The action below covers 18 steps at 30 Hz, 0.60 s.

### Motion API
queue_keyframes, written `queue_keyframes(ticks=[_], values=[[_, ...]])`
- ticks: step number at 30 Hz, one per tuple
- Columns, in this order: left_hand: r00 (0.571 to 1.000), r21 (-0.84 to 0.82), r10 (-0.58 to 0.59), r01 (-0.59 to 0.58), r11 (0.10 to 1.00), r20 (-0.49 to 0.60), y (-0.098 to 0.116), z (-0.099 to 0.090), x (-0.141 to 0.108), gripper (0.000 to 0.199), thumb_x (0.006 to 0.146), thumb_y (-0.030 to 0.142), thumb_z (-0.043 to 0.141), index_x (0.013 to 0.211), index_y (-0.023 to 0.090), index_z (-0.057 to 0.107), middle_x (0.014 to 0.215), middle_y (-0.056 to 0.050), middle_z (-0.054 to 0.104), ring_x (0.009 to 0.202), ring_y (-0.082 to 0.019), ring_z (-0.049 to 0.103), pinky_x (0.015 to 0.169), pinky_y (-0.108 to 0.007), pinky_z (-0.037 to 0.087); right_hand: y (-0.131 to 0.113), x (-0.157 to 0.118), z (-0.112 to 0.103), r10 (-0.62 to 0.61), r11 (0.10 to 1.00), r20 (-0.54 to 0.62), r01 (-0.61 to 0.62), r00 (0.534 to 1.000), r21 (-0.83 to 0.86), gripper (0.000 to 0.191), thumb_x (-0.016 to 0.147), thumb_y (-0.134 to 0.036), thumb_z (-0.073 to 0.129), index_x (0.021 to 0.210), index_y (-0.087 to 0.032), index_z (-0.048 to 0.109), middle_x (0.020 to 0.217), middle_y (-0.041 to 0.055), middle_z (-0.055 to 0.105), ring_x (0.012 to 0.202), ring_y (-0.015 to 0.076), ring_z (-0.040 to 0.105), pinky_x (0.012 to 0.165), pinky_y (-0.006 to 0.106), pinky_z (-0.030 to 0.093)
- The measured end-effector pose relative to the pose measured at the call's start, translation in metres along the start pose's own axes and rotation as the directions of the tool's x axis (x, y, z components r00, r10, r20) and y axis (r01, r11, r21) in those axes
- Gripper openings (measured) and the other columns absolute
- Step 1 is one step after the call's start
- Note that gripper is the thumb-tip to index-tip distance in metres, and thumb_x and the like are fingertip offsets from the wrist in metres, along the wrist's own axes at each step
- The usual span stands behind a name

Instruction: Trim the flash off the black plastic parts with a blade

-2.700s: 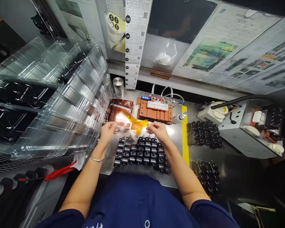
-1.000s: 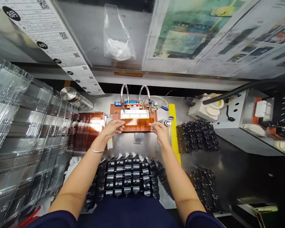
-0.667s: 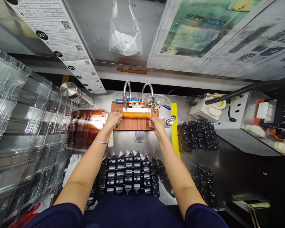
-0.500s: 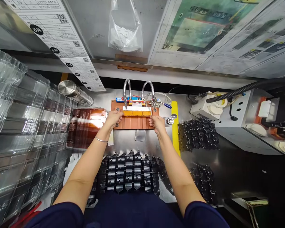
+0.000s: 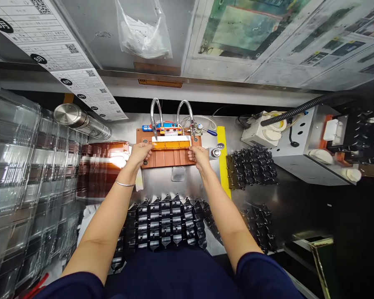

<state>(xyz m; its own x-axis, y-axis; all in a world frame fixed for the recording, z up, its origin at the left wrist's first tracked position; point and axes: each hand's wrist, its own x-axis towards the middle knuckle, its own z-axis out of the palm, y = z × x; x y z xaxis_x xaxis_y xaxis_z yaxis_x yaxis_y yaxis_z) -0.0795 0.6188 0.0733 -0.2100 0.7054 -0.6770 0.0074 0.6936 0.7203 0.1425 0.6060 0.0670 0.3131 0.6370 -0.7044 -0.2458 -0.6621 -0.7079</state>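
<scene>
An orange strip (image 5: 171, 145) with small dark marks lies across the upper part of a reddish-brown fixture (image 5: 170, 158). My left hand (image 5: 141, 153) pinches its left end, and my right hand (image 5: 198, 157) pinches its right end. Along the strip's far edge runs a white bar (image 5: 168, 138). Two bent metal hoses (image 5: 156, 110) arch down towards the fixture from behind. A blue part (image 5: 166, 125) sits at the back of the fixture. The fingertips' exact contact is too small to make out.
Black ribbed trays (image 5: 165, 222) lie nearest my body, with more trays (image 5: 252, 166) right of the yellow strip (image 5: 223, 166). Clear plastic trays (image 5: 15, 166) are stacked at left, by a steel flask (image 5: 81, 120). A small bottle (image 5: 215, 153) stands beside my right hand.
The view has shifted, so the whole scene sits slightly further left and higher. Both hands still hold the orange strip's ends, with little visible movement relative to the fixture.
</scene>
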Motion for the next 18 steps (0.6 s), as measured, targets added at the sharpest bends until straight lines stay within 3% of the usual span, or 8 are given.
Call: queue_keyframes(ticks=[7,10,12,14,16,18], values=[[0.998,-0.002,-0.038,0.038,0.999,0.044,0.001,-0.007,0.008,0.023,0.067,0.011,0.072,0.055,0.013,0.052,0.04,0.004,0.052,0.029,-0.005,0.041,0.029,-0.014,0.031,0.004,0.01,-0.006,0.01,0.998,0.061,-0.005,0.998,-0.07,0.025,0.071,-0.021,0.075,0.058,-0.016,0.054,0.045,-0.0015,0.061,0.034,0.0067,0.051,0.032,0.015,0.043],[0.995,0.0,-0.062,0.062,0.998,0.078,0.004,-0.012,0.006,0.017,0.067,0.01,0.075,0.06,0.01,0.058,0.046,0.0,0.059,0.034,-0.006,0.048,0.033,-0.015,0.04,0.008,-0.001,-0.022,-0.028,0.994,0.102,0.039,0.994,-0.103,0.028,0.069,-0.03,0.079,0.06,-0.016,0.056,0.048,-0.0004,0.062,0.037,0.0075,0.053,0.032,0.015,0.041],[0.994,-0.012,-0.056,0.057,0.998,0.097,0.002,-0.016,-0.001,0.013,0.069,0.011,0.074,0.066,0.01,0.062,0.053,-0.002,0.063,0.04,-0.007,0.053,0.039,-0.015,0.046,0.019,-0.019,-0.048,-0.076,0.99,0.11,0.088,0.991,-0.107,0.027,0.064,-0.032,0.082,0.066,-0.016,0.061,0.055,-0.001,0.065,0.043,0.0083,0.056,0.037,0.016,0.044],[0.995,-0.064,-0.009,0.015,0.998,0.1,-0.005,-0.02,-0.012,0.009,0.072,0.012,0.073,0.073,0.01,0.064,0.061,-0.003,0.066,0.047,-0.006,0.058,0.046,-0.015,0.05,0.041,-0.046,-0.09,-0.15,0.972,0.116,0.168,0.982,-0.163,0.03,0.058,-0.032,0.084,0.076,-0.017,0.066,0.065,-0.0009,0.069,0.055,0.011,0.063,0.049,0.019,0.051],[0.996,-0.12,0.048,-0.039,0.992,0.074,-0.018,-0.024,-0.025,0.008,0.073,0.013,0.071,0.077,0.01,0.064,0.065,-0.002,0.067,0.049,-0.006,0.059,0.048,-0.015,0.051,0.075,-0.08,-0.139,-0.27,0.866,0.166,0.315,0.948,-0.388,0.039,0.055,-0.032,0.085,0.088,-0.018,0.069,0.08,0.0022,0.072,0.075,0.0167,0.068,0.068,0.027,0.055],[0.996,-0.141,0.082,-0.076,0.987,0.041,-0.034,-0.029,-0.039,0.009,0.073,0.016,0.069,0.076,0.01,0.063,0.064,-0.001,0.066,0.047,-0.006,0.057,0.046,-0.015,0.05,0.117,-0.114,-0.185,-0.235,0.733,0.216,0.318,0.948,-0.601,0.053,0.051,-0.028,0.086,0.101,-0.019,0.069,0.096,0.0068,0.073,0.091,0.0245,0.068,0.08,0.038,0.055]])
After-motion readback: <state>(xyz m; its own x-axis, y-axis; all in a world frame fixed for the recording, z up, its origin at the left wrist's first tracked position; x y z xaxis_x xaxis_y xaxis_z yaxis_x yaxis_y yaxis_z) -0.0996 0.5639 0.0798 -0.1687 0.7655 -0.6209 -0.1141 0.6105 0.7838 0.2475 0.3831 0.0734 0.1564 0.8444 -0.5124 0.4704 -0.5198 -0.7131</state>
